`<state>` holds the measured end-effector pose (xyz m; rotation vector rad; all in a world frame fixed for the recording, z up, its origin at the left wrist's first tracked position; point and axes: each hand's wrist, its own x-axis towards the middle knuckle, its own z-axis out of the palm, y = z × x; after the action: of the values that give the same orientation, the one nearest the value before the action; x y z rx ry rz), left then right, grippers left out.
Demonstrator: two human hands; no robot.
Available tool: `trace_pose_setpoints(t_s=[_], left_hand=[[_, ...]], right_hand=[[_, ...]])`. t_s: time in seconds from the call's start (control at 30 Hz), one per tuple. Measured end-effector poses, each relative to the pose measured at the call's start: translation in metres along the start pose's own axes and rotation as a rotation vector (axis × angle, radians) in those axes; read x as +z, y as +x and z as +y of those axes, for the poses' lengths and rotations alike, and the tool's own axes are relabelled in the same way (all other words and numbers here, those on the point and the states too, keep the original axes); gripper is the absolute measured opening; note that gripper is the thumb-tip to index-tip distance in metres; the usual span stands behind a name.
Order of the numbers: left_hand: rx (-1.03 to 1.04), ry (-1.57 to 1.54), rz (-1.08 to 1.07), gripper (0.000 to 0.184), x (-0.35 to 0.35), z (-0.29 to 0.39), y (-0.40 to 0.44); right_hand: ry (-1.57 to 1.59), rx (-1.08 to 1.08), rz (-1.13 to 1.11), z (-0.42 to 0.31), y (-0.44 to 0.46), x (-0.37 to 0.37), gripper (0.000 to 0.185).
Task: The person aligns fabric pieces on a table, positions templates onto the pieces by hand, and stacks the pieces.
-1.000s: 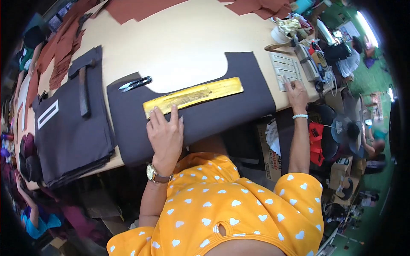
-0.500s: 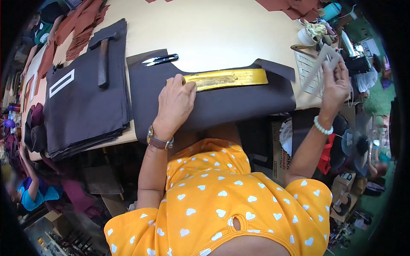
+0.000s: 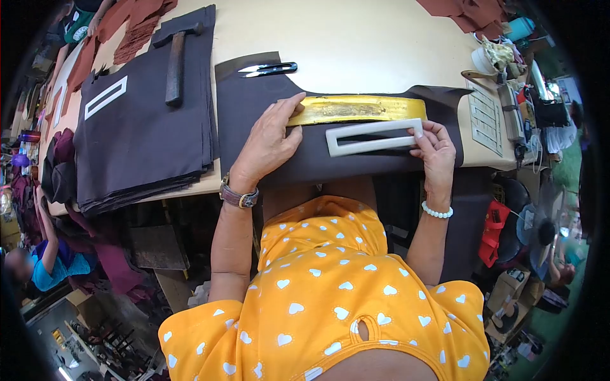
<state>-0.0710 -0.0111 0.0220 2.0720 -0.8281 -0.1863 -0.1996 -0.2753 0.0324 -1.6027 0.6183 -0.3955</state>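
Observation:
A white rectangular frame [image 3: 340, 149] is pinched at its right end by my right hand [image 3: 435, 149], above the dark cloth [image 3: 292, 168] and just in front of the yellow bar [image 3: 362, 109]. My left hand [image 3: 270, 136] touches the left end of that bar, thumb and fingers apart around it. The bar lies across the dark cloth. Black thread snips [image 3: 273, 68] rest on the cloth's upper left part. To the left, a hammer [image 3: 175, 70] and a second white frame [image 3: 106, 97] lie on a stack of dark cloth [image 3: 146, 140].
A slotted white template [image 3: 486, 124] lies at the table's [image 3: 356, 38] right side, near a brush and a white cup [image 3: 483, 60]. Reddish-brown cloth [image 3: 467, 14] is at the back. A co-worker in blue [image 3: 63, 267] is at the lower left.
My right hand has picked up the white frame from the right side and brought it left over the dark cloth. My left hand has stayed at the bar's left end, its grip loosened.

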Motion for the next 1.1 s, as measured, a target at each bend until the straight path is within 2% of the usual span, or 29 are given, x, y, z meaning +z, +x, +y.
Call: trace_pose_setpoints(t_s=[0.23, 0.73, 0.83, 0.9, 1.1], left_hand=[[0.026, 0.057, 0.001, 0.061, 0.001, 0.007, 0.001], [0.018, 0.151, 0.035, 0.067, 0.008, 0.006, -0.002], [0.017, 0.143, 0.033, 0.066, 0.009, 0.011, -0.001], [0.02, 0.142, 0.036, 0.066, 0.009, 0.012, -0.001], [-0.02, 0.123, 0.02, 0.065, 0.009, 0.013, -0.001]], right_hand=[[-0.061, 0.029, -0.049, -0.002, -0.004, 0.014, 0.033], [-0.119, 0.071, -0.004, 0.001, 0.0, 0.018, 0.035], [-0.323, -0.09, 0.092, 0.0, -0.003, 0.02, 0.034], [-0.351, -0.12, 0.094, 0.006, -0.002, 0.015, 0.032], [-0.306, -0.095, 0.129, 0.012, -0.002, 0.013, 0.032]])
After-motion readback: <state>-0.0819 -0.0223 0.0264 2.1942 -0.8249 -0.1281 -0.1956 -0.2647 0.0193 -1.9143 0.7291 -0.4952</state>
